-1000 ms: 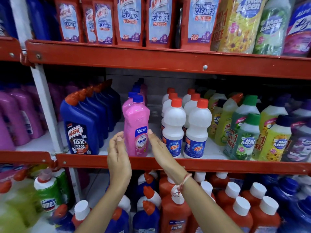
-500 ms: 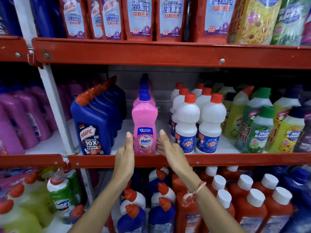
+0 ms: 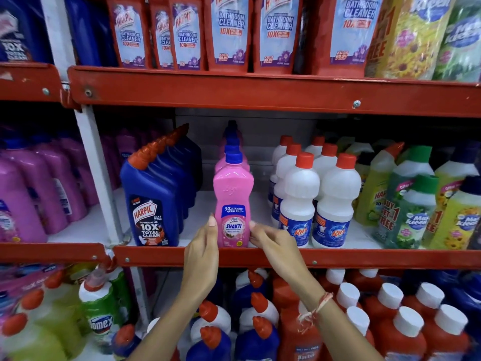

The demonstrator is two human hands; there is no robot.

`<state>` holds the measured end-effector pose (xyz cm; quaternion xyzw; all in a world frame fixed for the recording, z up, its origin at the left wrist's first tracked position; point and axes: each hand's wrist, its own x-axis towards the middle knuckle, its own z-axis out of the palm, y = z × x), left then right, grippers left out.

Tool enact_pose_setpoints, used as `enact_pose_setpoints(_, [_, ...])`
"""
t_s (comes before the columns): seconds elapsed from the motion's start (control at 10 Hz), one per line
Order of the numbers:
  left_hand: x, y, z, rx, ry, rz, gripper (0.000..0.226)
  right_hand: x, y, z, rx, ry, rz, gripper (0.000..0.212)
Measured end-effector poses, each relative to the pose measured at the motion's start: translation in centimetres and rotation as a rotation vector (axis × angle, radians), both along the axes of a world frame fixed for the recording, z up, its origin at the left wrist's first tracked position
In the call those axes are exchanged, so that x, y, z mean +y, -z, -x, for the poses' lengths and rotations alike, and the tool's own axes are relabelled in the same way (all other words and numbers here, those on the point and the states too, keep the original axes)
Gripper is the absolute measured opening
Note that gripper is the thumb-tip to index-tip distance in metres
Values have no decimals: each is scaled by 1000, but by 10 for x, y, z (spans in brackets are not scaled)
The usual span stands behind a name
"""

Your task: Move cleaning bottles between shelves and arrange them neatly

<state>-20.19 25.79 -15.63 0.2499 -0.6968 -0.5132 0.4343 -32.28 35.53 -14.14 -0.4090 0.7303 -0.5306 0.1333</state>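
A pink Shakti bottle with a blue cap stands upright at the front edge of the middle red shelf, heading a row of like bottles behind it. My left hand presses its fingertips against the bottle's lower left side. My right hand, fingers curled, touches the lower right side by the label. The bottle sits between both hands, its base on the shelf.
Blue Harpic bottles stand in a row to the left, white Rin bottles to the right, with narrow gaps beside the pink one. Red cleaner pouches fill the shelf above. Red and blue bottles crowd the shelf below my arms.
Both hands have closed in from either side and dropped toward the base of the pink bottle, from apart to touching it. The view has shifted slightly left and closer.
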Motion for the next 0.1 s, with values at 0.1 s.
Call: enact_pose_setpoints(0.1, [3, -8, -6, 40, -203, 273, 44, 16, -12, 10, 27, 109, 155, 23])
